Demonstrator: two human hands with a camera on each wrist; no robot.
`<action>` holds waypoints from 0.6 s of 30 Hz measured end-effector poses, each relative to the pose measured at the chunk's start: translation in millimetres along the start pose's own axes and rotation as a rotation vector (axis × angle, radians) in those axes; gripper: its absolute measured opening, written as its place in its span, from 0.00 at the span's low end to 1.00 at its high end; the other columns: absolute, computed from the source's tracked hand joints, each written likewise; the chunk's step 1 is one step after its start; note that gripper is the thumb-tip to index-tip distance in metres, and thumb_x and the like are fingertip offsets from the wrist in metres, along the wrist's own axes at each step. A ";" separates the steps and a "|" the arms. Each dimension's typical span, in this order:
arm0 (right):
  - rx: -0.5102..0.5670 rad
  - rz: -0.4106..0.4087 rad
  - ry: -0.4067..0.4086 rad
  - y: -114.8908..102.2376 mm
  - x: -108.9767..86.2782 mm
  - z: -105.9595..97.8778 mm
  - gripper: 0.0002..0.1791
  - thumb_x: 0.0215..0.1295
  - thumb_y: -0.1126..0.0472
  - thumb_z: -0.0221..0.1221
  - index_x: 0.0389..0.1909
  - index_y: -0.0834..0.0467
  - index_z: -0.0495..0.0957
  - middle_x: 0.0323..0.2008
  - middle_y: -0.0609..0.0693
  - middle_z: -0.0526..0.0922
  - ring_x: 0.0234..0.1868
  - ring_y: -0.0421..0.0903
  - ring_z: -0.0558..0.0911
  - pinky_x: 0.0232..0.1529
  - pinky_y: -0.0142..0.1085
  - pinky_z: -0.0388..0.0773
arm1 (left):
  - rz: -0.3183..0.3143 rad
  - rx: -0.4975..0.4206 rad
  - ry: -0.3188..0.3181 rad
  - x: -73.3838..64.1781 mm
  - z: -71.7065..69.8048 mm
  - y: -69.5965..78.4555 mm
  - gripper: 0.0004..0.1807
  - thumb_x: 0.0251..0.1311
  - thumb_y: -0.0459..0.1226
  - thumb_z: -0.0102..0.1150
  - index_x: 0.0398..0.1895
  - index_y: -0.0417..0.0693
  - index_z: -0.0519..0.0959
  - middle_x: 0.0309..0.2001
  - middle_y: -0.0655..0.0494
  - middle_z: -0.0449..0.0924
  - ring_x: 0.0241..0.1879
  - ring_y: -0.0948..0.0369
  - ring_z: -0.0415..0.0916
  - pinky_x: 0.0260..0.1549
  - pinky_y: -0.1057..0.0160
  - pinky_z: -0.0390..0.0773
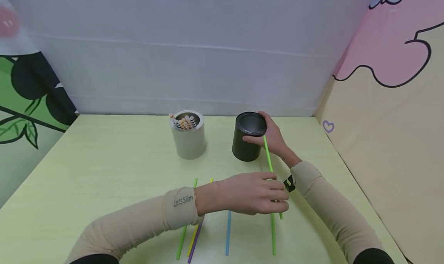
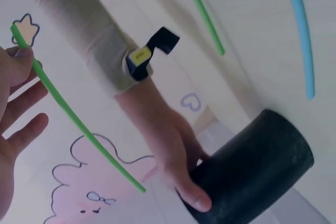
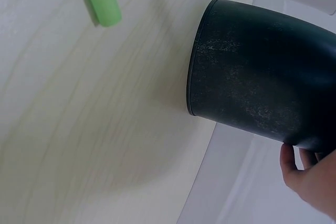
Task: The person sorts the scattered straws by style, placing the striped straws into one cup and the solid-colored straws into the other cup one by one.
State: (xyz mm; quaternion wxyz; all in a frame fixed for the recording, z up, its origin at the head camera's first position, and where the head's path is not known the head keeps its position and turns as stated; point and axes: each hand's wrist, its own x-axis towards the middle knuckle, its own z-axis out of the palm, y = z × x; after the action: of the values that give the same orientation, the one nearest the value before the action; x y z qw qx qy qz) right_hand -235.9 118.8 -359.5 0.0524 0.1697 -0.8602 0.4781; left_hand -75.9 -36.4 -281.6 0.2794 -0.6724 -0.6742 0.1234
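Note:
My left hand (image 1: 258, 192) pinches a light green straw (image 2: 89, 135) between thumb and forefinger near one end, the other fingers spread. In the head view the straw's far end overlaps the right hand, just below the rim of a black cylindrical holder (image 1: 241, 146). My right hand (image 1: 275, 138) grips that holder near its top from the right side, thumb across the front. The holder stands upright on the table, its inside dark. Under the left hand lies another green straw (image 1: 273, 237), and a blue straw (image 1: 228, 233) lies left of it.
A white cylindrical holder (image 1: 189, 144) with several patterned straws (image 1: 187, 122) stands left of the black one. Below my left forearm lie a green straw (image 1: 181, 244), a yellow straw (image 1: 191, 244) and a purple straw (image 1: 195, 242). A pale wall (image 1: 194, 75) backs the table.

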 end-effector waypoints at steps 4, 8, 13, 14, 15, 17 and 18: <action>-0.032 -0.005 0.011 5.0 1.1 1.6 0.57 0.42 0.45 0.76 0.72 0.51 0.54 0.61 0.54 0.69 0.55 0.53 0.73 0.54 0.49 0.72 | -0.027 0.015 0.033 0.2 -6.1 -14.1 0.15 0.65 0.33 0.46 0.48 0.59 0.78 0.47 0.66 0.78 0.48 0.65 0.74 0.53 0.67 0.70; -0.005 -0.028 0.024 5.3 0.6 2.5 0.56 0.41 0.44 0.76 0.71 0.48 0.56 0.58 0.52 0.72 0.53 0.50 0.74 0.53 0.47 0.73 | -0.055 0.040 0.114 -0.9 -13.7 -30.0 0.13 0.66 0.34 0.47 0.47 0.56 0.79 0.46 0.64 0.80 0.48 0.64 0.75 0.54 0.66 0.71; 0.201 -0.125 -0.023 2.3 -3.5 0.6 0.44 0.54 0.54 0.70 0.69 0.45 0.57 0.54 0.48 0.74 0.51 0.46 0.75 0.52 0.43 0.74 | -0.101 0.063 0.218 -2.8 -24.9 -46.5 0.12 0.63 0.33 0.50 0.45 0.54 0.79 0.43 0.62 0.80 0.47 0.64 0.75 0.52 0.65 0.71; 0.234 -0.135 -0.033 2.0 -4.1 -0.2 0.40 0.59 0.56 0.67 0.69 0.44 0.58 0.53 0.48 0.74 0.49 0.45 0.75 0.50 0.42 0.74 | -0.111 0.061 0.229 -3.4 -27.0 -49.1 0.12 0.63 0.33 0.51 0.45 0.54 0.80 0.43 0.62 0.81 0.47 0.64 0.76 0.52 0.64 0.71; 0.271 -0.137 -0.042 2.2 -5.1 -1.1 0.35 0.64 0.58 0.62 0.69 0.45 0.58 0.52 0.49 0.74 0.48 0.46 0.75 0.48 0.41 0.75 | -0.118 0.060 0.237 -3.8 -28.7 -51.2 0.12 0.63 0.33 0.51 0.45 0.54 0.80 0.44 0.61 0.81 0.48 0.64 0.76 0.52 0.64 0.71; 0.307 -0.123 -0.042 3.3 -5.7 -2.6 0.29 0.70 0.59 0.54 0.69 0.45 0.58 0.50 0.52 0.73 0.45 0.47 0.75 0.44 0.40 0.75 | -0.132 0.055 0.252 -4.5 -31.1 -55.1 0.12 0.63 0.34 0.51 0.46 0.53 0.81 0.45 0.61 0.81 0.49 0.65 0.76 0.53 0.65 0.71; 0.313 -0.113 -0.037 3.8 -5.4 -3.3 0.26 0.73 0.60 0.50 0.69 0.46 0.59 0.50 0.53 0.73 0.43 0.48 0.74 0.42 0.40 0.75 | -0.139 0.049 0.263 -4.8 -31.7 -56.7 0.12 0.63 0.34 0.51 0.46 0.53 0.81 0.46 0.61 0.81 0.50 0.65 0.76 0.53 0.65 0.72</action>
State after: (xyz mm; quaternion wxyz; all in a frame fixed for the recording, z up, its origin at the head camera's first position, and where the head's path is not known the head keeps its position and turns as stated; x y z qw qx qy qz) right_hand -232.4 124.7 -362.1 0.0364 0.2326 -0.7649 0.5995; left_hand -106.5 -51.4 -226.1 0.3896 -0.6273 -0.6736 0.0310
